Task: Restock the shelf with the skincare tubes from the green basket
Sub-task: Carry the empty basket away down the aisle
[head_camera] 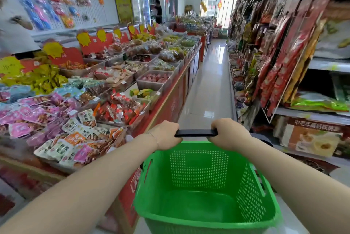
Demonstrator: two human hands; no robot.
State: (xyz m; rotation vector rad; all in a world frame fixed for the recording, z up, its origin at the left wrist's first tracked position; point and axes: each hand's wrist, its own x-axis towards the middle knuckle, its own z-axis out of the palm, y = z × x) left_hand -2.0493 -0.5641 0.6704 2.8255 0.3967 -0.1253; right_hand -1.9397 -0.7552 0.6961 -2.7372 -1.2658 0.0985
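Observation:
A green plastic basket (251,195) with perforated walls hangs in front of me at the bottom centre. Its inside shows only bare green floor; I see no skincare tubes in it. A black handle (196,132) spans its far side. My left hand (166,135) is closed around the handle's left end and my right hand (228,133) around its right end. Both forearms reach in from the bottom corners.
A long red counter (170,104) with bins of packaged snacks runs along my left. Shelves (322,114) with hanging snack packs line the right. A pale tiled aisle (210,85) runs ahead between them. A person (158,12) stands far off by the fridges.

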